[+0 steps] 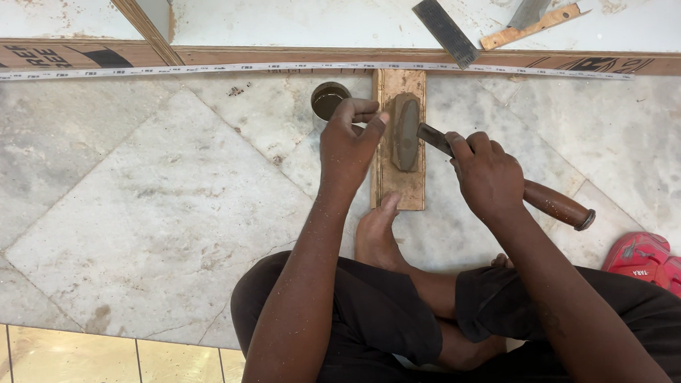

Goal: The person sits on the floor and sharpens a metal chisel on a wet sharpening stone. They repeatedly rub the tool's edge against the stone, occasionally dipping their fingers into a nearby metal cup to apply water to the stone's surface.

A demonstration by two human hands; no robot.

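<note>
Braced board with foot, left hand pinched around stone, right hand clenched on chisel at three o'clock, best kept flat.

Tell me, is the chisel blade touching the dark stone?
Touching. The head view shows the chisel blade's tip lying against the stone, no gap visible, right hand gripping it.

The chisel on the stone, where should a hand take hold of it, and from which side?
By the brown wooden handle, coming from the lower right: the chisel lies slanted, blade tip against the sharpening stone, handle end free. The right hand already wraps its upper part.
</note>
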